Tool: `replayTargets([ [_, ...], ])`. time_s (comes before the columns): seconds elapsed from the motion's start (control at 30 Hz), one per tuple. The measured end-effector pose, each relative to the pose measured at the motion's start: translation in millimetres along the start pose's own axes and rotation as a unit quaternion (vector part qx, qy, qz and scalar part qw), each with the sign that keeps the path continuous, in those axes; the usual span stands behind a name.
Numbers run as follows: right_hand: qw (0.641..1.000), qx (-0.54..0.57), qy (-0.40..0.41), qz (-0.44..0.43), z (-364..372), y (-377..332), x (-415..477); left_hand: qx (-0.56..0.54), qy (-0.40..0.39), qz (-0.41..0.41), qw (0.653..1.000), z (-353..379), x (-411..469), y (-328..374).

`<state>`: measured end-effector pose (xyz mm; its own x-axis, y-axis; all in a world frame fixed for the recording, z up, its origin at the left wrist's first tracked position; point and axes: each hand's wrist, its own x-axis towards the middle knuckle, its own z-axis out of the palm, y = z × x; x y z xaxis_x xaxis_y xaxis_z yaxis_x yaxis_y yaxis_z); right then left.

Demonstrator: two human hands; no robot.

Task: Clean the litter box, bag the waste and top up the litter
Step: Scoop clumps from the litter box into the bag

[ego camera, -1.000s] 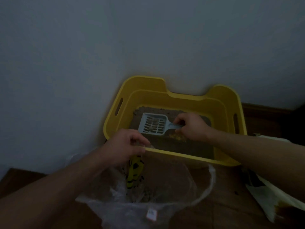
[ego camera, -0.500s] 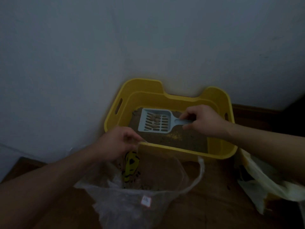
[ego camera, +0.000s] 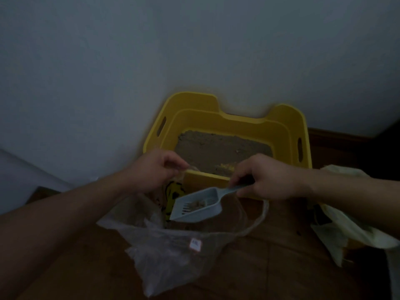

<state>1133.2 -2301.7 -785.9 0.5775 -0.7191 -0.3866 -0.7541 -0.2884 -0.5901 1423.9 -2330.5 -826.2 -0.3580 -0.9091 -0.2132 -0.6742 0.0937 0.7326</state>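
The litter box [ego camera: 242, 126] is set on the floor [ego camera: 270, 267] against the wall [ego camera: 194, 50], with litter [ego camera: 212, 148] held in it. The plastic bag [ego camera: 173, 252] is laid open on the floor before the box. The scoop [ego camera: 197, 205] is held over the bag's mouth by the right hand [ego camera: 266, 176]; the bag's rim is pinched at the left by the left hand [ego camera: 155, 169]. A 2nd bag [ego camera: 346, 224] is laid right of the box.

Pinches the bag [ego camera: 166, 254] rim with the left hand [ego camera: 154, 171], grips the scoop [ego camera: 195, 207] handle in the right hand [ego camera: 267, 178] (knuckles up); extends both bare forearms forward, converging.
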Motion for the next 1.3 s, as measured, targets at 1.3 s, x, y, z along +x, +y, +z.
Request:
replayTargets([
  [1.3, 0.976, 0.14, 0.164, -0.018, -14, 13, -7, -0.118, -0.003, -0.086, 0.989, -7, 2, 6],
])
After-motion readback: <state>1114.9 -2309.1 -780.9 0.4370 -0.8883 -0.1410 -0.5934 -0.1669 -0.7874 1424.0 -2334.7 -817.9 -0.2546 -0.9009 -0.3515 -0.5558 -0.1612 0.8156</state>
